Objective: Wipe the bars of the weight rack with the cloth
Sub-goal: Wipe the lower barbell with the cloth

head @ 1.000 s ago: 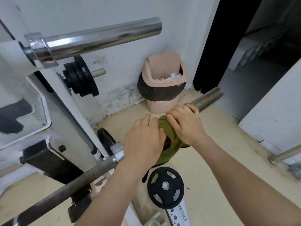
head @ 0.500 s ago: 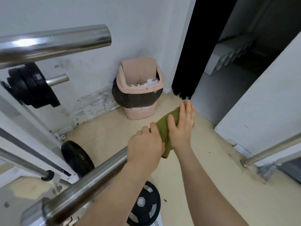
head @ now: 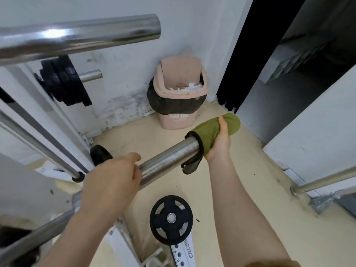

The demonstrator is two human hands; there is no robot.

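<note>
A steel barbell bar (head: 169,158) runs from the lower left up toward the middle right. A green cloth (head: 209,130) with a dark edge is wrapped over the bar's far end and hides its tip. My right hand (head: 220,139) grips the cloth around the bar from below. My left hand (head: 113,182) is curled around the bare bar nearer to me. A second, shinier bar (head: 81,38) crosses the upper left above them.
A pink bin (head: 180,97) with a black liner stands against the wall ahead. Black plates (head: 63,81) hang on a rack peg at left, and another plate (head: 171,219) lies on the floor below the bar. A thin rail (head: 323,182) juts in at right.
My right hand has slid the cloth outward to the end of the bar and turned under it. My left hand has moved back along the bar, leaving bare steel between the hands.
</note>
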